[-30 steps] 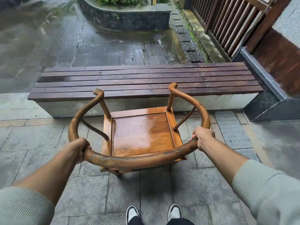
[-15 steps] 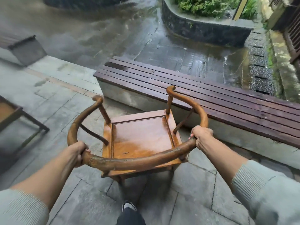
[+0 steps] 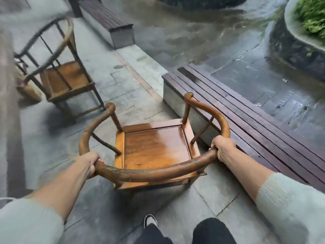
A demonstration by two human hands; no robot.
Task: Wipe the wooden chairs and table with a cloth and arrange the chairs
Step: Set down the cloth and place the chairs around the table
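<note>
Gripping chair (image 3: 154, 148) by its curved top rail, left hand (image 3: 90, 163) and right hand (image 3: 222, 149) fingers wrapped round it, over paving beside bench (image 3: 246, 120); probably heavy, rigid, seat wet, likely slick

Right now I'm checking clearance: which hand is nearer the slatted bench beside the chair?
Right. The right hand grips the chair's curved rail directly beside the slatted bench; the left hand grips the rail's far side, away from it.
</note>
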